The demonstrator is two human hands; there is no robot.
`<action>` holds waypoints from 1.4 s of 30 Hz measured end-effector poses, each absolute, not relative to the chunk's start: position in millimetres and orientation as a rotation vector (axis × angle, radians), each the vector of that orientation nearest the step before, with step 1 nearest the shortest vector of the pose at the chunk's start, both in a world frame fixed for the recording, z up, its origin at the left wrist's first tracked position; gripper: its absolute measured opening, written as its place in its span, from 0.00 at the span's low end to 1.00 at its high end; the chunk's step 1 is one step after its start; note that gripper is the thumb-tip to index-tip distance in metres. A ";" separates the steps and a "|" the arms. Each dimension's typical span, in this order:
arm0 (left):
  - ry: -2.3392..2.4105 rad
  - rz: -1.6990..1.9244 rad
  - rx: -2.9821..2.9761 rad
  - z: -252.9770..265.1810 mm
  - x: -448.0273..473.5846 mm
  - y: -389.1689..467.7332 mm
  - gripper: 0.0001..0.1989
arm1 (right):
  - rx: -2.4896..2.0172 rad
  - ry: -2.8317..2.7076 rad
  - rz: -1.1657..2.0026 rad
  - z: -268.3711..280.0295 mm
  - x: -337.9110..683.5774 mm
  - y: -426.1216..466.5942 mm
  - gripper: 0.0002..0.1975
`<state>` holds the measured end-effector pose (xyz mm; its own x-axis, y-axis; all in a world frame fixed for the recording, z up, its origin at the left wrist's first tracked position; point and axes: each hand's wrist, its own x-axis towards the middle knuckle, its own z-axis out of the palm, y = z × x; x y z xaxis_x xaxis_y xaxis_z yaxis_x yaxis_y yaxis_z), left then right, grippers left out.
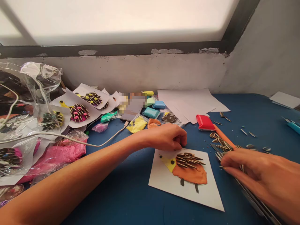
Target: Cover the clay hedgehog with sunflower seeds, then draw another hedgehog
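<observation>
My left hand (pixel 167 137) rests at the top edge of a white card (pixel 160 178), fingers curled under; whatever they hold, if anything, is hidden. On the card is a clay hedgehog (pixel 191 173) with an orange body, yellow face and dark feet. Rows of striped sunflower seeds (pixel 188 160) stick out of its upper back. To the right, my right hand (pixel 262 179) is closed, thumb and fingertips together beside a pile of sunflower seeds (pixel 221 142). A long metallic tool (pixel 260 204) runs beneath it; I cannot tell what is pinched.
Wrapped clay packs, including a red one (pixel 205 122) and a teal one (pixel 151 112), lie beyond my hands. White paper sheets (pixel 182 100) are at the back. A cable (pixel 103 144) crosses to a phone (pixel 132 107). Finished hedgehog cards (pixel 78 114) and plastic bags crowd the left.
</observation>
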<state>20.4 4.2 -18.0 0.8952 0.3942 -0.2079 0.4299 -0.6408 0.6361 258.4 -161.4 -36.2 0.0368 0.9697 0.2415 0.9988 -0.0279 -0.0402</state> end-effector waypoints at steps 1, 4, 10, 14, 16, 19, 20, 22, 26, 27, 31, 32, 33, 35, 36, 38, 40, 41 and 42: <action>0.589 -0.064 2.335 -17.8 20.1 4.1 0.08 | -2.102 -2.054 -0.214 -35.5 256.8 -162.4 0.17; 0.587 -0.069 2.333 -17.0 19.0 3.5 0.08 | -2.087 -2.112 -0.150 -33.4 250.2 -164.0 0.19; 0.586 -0.076 2.342 -14.9 19.4 2.8 0.07 | -2.177 -2.171 0.001 -39.6 248.7 -166.3 0.19; 0.557 -0.078 2.338 -14.3 20.1 3.3 0.06 | -2.156 -2.154 -0.083 -39.5 251.1 -167.8 0.21; 0.558 -0.082 2.329 -14.2 20.2 3.3 0.06 | -2.090 -2.123 -0.138 -35.5 247.1 -168.0 0.20; 0.567 -0.088 2.329 -14.4 20.5 3.1 0.06 | -1.908 -2.149 -0.046 -27.8 235.0 -168.1 0.19; 0.569 -0.090 2.330 -14.6 20.7 2.9 0.06 | -1.844 -2.162 0.008 -26.0 230.5 -168.1 0.19; 0.570 -0.091 2.333 -15.1 20.7 2.6 0.06 | -1.759 -2.159 0.072 -24.6 222.8 -168.0 0.17; 0.558 -0.085 2.331 -14.8 20.1 2.3 0.06 | -1.744 -2.120 0.085 -29.6 215.5 -166.0 0.15; 0.558 -0.086 2.331 -14.4 20.0 2.3 0.06 | -1.748 -2.115 0.096 -31.5 215.1 -165.3 0.15; 0.572 -0.095 2.341 -12.2 20.4 2.6 0.06 | -1.750 -2.117 0.117 -36.6 213.8 -164.0 0.13; 0.574 -0.097 2.344 -11.8 20.7 2.6 0.06 | -1.738 -2.121 0.104 -36.5 212.8 -163.7 0.13; 0.576 -0.097 2.347 -11.5 21.0 2.4 0.06 | -1.721 -2.123 0.085 -35.9 211.3 -163.3 0.12; 0.581 -0.100 2.351 -11.2 21.4 1.7 0.06 | -1.682 -2.129 0.057 -32.9 207.2 -161.4 0.12; 0.583 -0.102 2.352 -11.1 21.5 1.3 0.07 | -1.663 -2.137 0.054 -30.9 204.8 -159.9 0.12; 0.590 -0.107 2.353 -11.2 21.3 0.5 0.07 | -1.623 -2.146 0.043 -27.1 200.5 -156.8 0.12; 0.595 -0.107 2.350 -11.5 20.9 0.0 0.07 | -1.605 -2.158 0.039 -25.0 198.0 -154.4 0.13; 0.594 -0.105 2.347 -11.7 20.7 -0.1 0.06 | -1.605 -2.162 0.035 -24.7 197.5 -153.9 0.14; 0.592 -0.102 2.345 -11.9 20.5 0.0 0.06 | -1.612 -2.167 0.034 -24.9 197.4 -153.8 0.15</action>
<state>20.5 0.0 -11.9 0.8920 0.3874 -0.2329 0.4430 -0.6466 0.6210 197.4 -153.8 -24.9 -0.2257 0.9174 0.3278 0.9066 0.3210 -0.2739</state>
